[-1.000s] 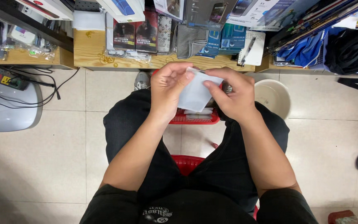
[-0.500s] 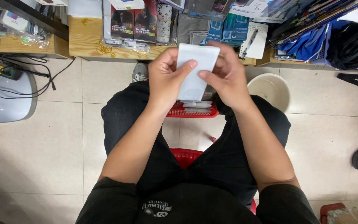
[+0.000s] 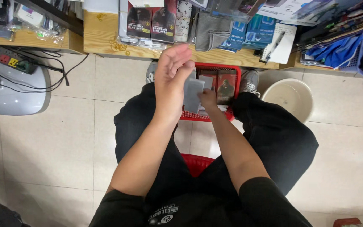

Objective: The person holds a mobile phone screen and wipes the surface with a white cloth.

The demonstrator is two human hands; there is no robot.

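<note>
so the left hand (image 3: 172, 80) is up in front, fingers loosely curled and half open, not gripping anything, edge of the palm just beside a flat grey card sleeve (image 3: 193, 95). the right hand (image 3: 209, 98) is lower and mostly hidden behind it, pinching that sleeve at its right edge, fingers narrow around it. sleeve sits upright over the red plastic basket (image 3: 233, 75) on the floor between the feet, which has dark boxed packs (image 3: 226, 86) standing in it. white bucket (image 3: 290, 96) just right of the basket, power strip (image 3: 11, 59) well off to the left
</note>
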